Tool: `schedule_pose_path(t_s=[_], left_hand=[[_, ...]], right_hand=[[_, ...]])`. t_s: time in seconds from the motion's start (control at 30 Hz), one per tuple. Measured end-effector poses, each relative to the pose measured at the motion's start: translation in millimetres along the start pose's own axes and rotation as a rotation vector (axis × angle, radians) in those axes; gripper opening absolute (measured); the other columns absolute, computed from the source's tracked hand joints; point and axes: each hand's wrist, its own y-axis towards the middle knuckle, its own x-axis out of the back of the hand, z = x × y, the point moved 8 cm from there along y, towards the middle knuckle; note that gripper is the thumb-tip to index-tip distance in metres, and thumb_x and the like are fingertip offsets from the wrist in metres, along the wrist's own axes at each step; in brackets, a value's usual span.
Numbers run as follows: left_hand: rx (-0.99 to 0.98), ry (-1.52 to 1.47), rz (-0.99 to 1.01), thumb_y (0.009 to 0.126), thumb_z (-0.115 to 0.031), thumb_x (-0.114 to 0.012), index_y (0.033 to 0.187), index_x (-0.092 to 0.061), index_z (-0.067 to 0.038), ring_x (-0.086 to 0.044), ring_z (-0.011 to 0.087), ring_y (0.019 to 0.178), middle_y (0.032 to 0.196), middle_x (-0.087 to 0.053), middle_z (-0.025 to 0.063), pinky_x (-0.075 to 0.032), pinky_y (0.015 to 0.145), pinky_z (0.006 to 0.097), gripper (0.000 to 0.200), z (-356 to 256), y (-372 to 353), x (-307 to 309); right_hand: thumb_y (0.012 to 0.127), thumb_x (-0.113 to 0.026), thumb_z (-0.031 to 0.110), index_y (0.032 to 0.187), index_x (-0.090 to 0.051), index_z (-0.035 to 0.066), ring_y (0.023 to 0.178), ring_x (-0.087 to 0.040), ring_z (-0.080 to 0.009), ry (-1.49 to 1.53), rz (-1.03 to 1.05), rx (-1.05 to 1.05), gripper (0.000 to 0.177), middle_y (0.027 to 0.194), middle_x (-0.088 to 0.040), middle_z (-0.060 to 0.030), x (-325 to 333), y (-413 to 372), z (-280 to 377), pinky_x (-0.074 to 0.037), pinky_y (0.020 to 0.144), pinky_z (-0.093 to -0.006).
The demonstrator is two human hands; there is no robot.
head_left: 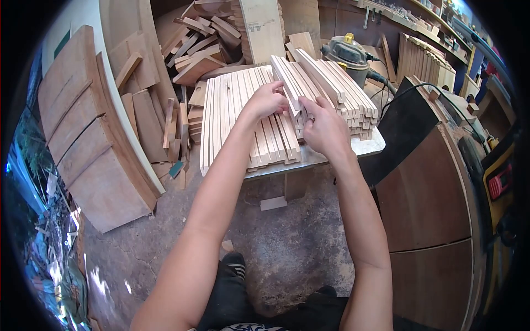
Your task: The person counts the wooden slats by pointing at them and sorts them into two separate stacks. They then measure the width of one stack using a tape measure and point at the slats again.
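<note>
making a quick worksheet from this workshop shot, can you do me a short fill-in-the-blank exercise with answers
1. The hand at the near end of the raised strip is the ____ one.
2. The stacked strips are made of ____.
3. The canister behind the stacks has a ____ knob on top.
4. The dark footwear has white ____.

Missing words: right; wood; yellow; stripes

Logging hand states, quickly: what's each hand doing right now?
Left hand: partly curled beside the raised wooden strip; firm grip cannot be told.
Right hand: closed, holding that strip's near end.
</note>
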Motion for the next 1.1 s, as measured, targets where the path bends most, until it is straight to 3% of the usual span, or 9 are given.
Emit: schedule_pose_path(t_s=[0.07, 0.13, 0.2, 0.27, 0.37, 0.77, 0.87, 0.93, 1.1], left_hand=[[-0.013, -0.01, -0.042, 0.085, -0.001, -0.066, 0.162, -0.037, 0.0, -0.073, 0.0217, 0.096, 0.129, -0.063, 0.0152, -0.059, 0.081, 0.0312, 0.083, 0, -2, 2], [0.01, -0.006, -0.056, 0.086, -0.002, -0.068, 0.162, -0.037, 0.0, -0.073, 0.022, 0.096, 0.126, -0.065, 0.0143, -0.06, 0.082, 0.0312, 0.082, 2, -1, 3], [0.031, -0.003, -0.07, 0.087, -0.004, -0.07, 0.161, -0.037, 0.0, -0.074, 0.0223, 0.096, 0.123, -0.066, 0.0134, -0.06, 0.082, 0.0312, 0.081, 5, -1, 2], [0.011, -0.09, -0.139, 0.089, -0.004, -0.07, 0.149, -0.054, 0.0, -0.074, 0.0175, 0.086, 0.108, -0.074, 0.0132, -0.06, 0.074, 0.03, 0.062, 6, -3, 1], [0.06, -0.038, -0.056, 0.093, -0.013, -0.074, 0.155, -0.047, -0.002, -0.073, 0.0202, 0.095, 0.121, -0.068, 0.0105, -0.06, 0.084, 0.0301, 0.069, 8, -1, 0], [0.053, -0.125, -0.029, 0.092, -0.003, -0.069, 0.158, -0.042, 0.0, -0.067, 0.014, 0.096, 0.116, -0.062, 0.0047, -0.06, 0.085, 0.028, 0.071, 11, -4, 3], [0.031, -0.088, -0.023, 0.091, 0.0, -0.069, 0.16, -0.037, 0.003, -0.067, 0.0137, 0.093, 0.113, -0.06, 0.0033, -0.06, 0.084, 0.028, 0.076, 6, -5, 1], [0.042, -0.109, -0.055, 0.09, 0.001, -0.069, 0.16, -0.037, 0.003, -0.067, 0.0135, 0.092, 0.114, -0.062, 0.0038, -0.06, 0.082, 0.0276, 0.077, 8, -5, 3], [0.018, -0.167, -0.06, 0.09, 0.002, -0.07, 0.158, -0.04, 0.003, -0.069, 0.0134, 0.095, 0.114, -0.066, 0.0042, -0.06, 0.084, 0.0275, 0.074, 11, -4, 6]], right_hand=[[0.091, -0.06, 0.013, 0.143, -0.064, 0.022, 0.108, -0.071, -0.0431, -0.015, -0.011, 0.015, 0.053, 0.144, -0.058, -0.0189, 5, 0, 6, -0.057, 0.096, -0.0516], [0.09, -0.059, 0.011, 0.145, -0.063, 0.026, 0.121, -0.066, -0.0403, -0.033, 0.101, -0.05, 0.057, 0.153, -0.054, -0.0189, 4, 0, 8, -0.054, 0.103, -0.0493], [0.09, -0.059, 0.012, 0.144, -0.063, 0.026, 0.119, -0.067, -0.0411, -0.038, 0.079, -0.039, 0.056, 0.152, -0.055, -0.0189, 2, 1, 8, -0.054, 0.102, -0.0496], [0.09, -0.059, 0.012, 0.143, -0.064, 0.026, 0.116, -0.068, -0.042, -0.043, 0.055, -0.028, 0.056, 0.151, -0.056, -0.0188, 0, 1, 7, -0.055, 0.1, -0.0499], [0.092, -0.061, 0.016, 0.144, -0.062, 0.024, 0.104, -0.073, -0.0429, -0.091, -0.006, 0.017, 0.052, 0.144, -0.057, -0.0199, -2, 0, 8, -0.058, 0.091, -0.0527], [0.088, -0.061, 0.013, 0.144, -0.064, 0.028, 0.1, -0.074, -0.0439, -0.061, -0.006, 0.062, 0.058, 0.151, -0.053, -0.0232, -6, 1, 11, -0.059, 0.091, -0.0525], [0.089, -0.062, 0.014, 0.143, -0.064, 0.025, 0.097, -0.074, -0.045, -0.061, -0.018, 0.074, 0.055, 0.151, -0.054, -0.0212, -6, 1, 16, -0.06, 0.088, -0.0533], [0.089, -0.059, 0.01, 0.142, -0.065, 0.023, 0.111, -0.07, -0.0408, -0.027, -0.027, 0.052, 0.054, 0.149, -0.058, -0.0143, -6, 1, 19, -0.057, 0.096, -0.0502], [0.092, -0.058, 0.013, 0.14, -0.065, 0.02, 0.103, -0.073, -0.0401, -0.014, -0.048, 0.126, 0.048, 0.145, -0.064, -0.0089, -9, 1, 23, -0.059, 0.09, -0.0512]])
